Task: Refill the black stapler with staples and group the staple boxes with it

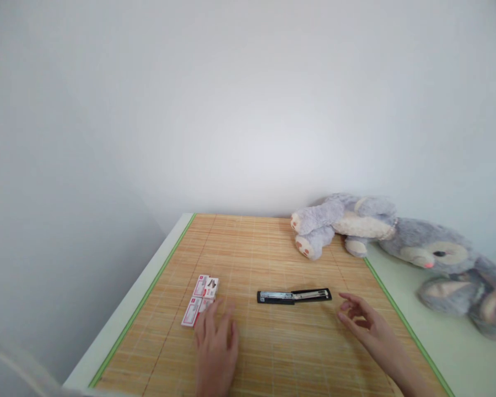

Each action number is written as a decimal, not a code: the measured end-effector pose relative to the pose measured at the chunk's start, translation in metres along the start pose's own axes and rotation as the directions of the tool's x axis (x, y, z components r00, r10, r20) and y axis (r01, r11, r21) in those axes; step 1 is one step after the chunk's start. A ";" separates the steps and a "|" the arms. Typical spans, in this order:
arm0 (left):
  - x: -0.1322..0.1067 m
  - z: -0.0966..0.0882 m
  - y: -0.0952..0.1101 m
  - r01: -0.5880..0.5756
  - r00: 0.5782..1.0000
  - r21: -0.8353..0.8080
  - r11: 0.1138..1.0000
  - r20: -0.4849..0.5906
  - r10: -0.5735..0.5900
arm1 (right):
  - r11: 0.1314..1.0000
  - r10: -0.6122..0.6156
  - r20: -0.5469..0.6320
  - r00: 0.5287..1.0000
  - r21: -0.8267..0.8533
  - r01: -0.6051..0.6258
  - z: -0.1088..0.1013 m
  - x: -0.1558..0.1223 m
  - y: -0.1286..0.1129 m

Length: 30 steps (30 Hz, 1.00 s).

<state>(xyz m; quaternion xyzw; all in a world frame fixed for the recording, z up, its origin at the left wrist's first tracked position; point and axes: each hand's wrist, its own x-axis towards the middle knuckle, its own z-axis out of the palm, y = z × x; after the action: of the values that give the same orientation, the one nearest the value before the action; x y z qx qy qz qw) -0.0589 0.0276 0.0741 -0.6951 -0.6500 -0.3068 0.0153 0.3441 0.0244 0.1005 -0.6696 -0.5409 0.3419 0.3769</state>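
Unfolded stapler [289,298] is lying mid-mat [297,347]. Right hand [364,322] is hovering near its right end, thumb and index apart. Left hand [217,344] is sitting by small boxes [198,301], fingers spread, contact unclear. Plush toy [361,225] is lying back right.

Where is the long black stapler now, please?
In the head view, the stapler lies on the tan slatted mat, right of the small white boxes and left of the right hand.

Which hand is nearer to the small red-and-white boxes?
Left. The left hand is right by the boxes, at their near right edge; contact is unclear. The right hand is far to their right, beyond the opened stapler.
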 end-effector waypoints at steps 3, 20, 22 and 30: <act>-0.006 -0.017 -0.021 0.187 0.980 0.118 0.975 -0.093 -0.177 | 0.994 0.051 0.023 0.998 0.093 -0.053 0.017 -0.020 0.000; 0.002 0.009 0.045 -0.086 0.820 -0.433 0.897 0.481 0.311 | 0.811 0.284 0.532 0.798 0.311 -0.496 0.126 -0.041 -0.034; 0.008 0.012 0.052 -0.097 0.801 -0.449 0.888 0.494 0.338 | 0.845 0.276 0.517 0.810 0.270 -0.461 0.119 -0.039 -0.029; 0.025 0.001 0.026 -0.103 0.815 -0.379 0.920 0.499 0.297 | 0.979 0.025 0.308 0.951 -0.199 0.039 0.096 -0.032 -0.030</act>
<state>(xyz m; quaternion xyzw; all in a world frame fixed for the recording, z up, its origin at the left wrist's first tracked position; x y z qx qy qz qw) -0.0357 0.0461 0.0940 -0.8108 -0.4875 -0.1979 -0.2564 0.2415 0.0100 0.0818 -0.6409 -0.6276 0.3841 0.2187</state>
